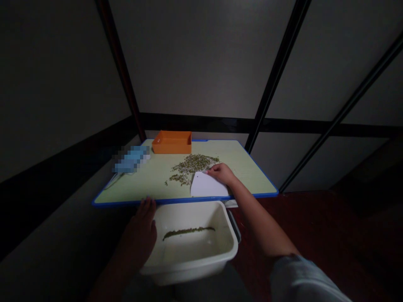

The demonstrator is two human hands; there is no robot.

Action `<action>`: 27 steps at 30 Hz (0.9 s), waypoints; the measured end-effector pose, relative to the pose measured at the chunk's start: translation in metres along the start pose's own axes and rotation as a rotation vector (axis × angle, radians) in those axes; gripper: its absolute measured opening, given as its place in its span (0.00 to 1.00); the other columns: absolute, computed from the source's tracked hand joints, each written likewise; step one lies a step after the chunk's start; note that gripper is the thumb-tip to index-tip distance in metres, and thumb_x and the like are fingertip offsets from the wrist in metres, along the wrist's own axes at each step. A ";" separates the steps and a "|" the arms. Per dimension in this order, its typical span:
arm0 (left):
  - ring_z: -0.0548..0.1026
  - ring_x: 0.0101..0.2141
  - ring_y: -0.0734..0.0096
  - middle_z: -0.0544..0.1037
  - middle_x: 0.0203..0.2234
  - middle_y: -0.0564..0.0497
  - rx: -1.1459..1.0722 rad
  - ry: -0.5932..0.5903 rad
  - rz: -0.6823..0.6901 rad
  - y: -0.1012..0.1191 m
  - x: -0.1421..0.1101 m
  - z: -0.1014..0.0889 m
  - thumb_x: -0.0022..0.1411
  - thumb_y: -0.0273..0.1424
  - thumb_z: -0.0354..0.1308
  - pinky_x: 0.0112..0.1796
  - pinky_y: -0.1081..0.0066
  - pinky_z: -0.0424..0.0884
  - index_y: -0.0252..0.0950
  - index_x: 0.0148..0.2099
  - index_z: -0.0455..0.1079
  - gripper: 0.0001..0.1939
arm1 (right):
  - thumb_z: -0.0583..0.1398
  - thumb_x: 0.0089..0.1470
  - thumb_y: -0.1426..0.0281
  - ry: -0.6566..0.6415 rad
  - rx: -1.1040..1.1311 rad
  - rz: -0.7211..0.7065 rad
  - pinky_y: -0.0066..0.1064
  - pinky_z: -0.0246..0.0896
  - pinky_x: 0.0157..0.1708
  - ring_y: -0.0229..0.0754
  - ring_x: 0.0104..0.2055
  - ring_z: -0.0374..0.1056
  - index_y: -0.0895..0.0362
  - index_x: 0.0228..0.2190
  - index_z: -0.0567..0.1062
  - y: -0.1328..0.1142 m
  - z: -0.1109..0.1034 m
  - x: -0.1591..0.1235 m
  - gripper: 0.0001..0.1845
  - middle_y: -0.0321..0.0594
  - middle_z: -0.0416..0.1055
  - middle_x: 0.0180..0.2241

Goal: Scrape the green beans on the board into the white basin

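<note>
My right hand (221, 173) pinches the far edge of a flat white scraper (208, 185), which lies near the table's front edge. Just beyond it, a loose pile of small green and brown beans or seeds (192, 164) is spread over the table. My left hand (143, 235) rests at the left rim of a white basin (198, 266), its fingers stretched toward the table edge and its thumb at the rim. Inside the basin, a thin line of the same greenish bits (189, 231) lies across it.
The pale yellow-green table (248, 176) has a blue edge and stands against panelled walls. An open orange tray (173, 144) sits at the back left. A blurred blue item (130, 160) lies at the left edge. The basin is just below the front edge.
</note>
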State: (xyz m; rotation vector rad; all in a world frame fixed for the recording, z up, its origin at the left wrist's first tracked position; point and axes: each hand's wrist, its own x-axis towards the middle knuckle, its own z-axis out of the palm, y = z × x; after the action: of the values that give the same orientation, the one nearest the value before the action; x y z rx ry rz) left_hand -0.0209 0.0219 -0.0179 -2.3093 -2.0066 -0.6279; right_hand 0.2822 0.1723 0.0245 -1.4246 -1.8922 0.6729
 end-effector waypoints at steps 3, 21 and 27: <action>0.57 0.61 0.57 0.62 0.60 0.38 0.000 -0.005 0.013 0.000 -0.001 -0.002 0.60 0.29 0.36 0.58 0.55 0.62 0.26 0.59 0.58 0.27 | 0.59 0.44 0.51 -0.017 0.018 -0.011 0.27 0.40 0.19 0.31 0.19 0.48 0.60 0.16 0.71 -0.002 0.000 -0.002 0.24 0.31 0.55 0.14; 0.57 0.61 0.57 0.62 0.60 0.39 -0.026 0.009 -0.006 -0.001 -0.001 -0.001 0.60 0.28 0.37 0.57 0.53 0.62 0.28 0.59 0.59 0.27 | 0.57 0.45 0.50 0.434 0.217 0.099 0.26 0.42 0.19 0.32 0.19 0.51 0.58 0.15 0.66 0.007 -0.010 -0.003 0.24 0.32 0.58 0.15; 0.57 0.61 0.57 0.61 0.61 0.39 -0.038 -0.001 0.015 -0.003 -0.003 -0.003 0.61 0.30 0.36 0.57 0.53 0.62 0.28 0.60 0.58 0.27 | 0.57 0.46 0.51 0.429 0.055 0.183 0.27 0.41 0.19 0.33 0.20 0.53 0.58 0.16 0.70 0.014 -0.011 -0.001 0.23 0.33 0.61 0.15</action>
State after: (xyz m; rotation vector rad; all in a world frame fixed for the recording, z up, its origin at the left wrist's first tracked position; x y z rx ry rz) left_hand -0.0250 0.0187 -0.0171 -2.3441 -1.9928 -0.6702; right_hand 0.2997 0.1749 0.0213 -1.5732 -1.4150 0.4522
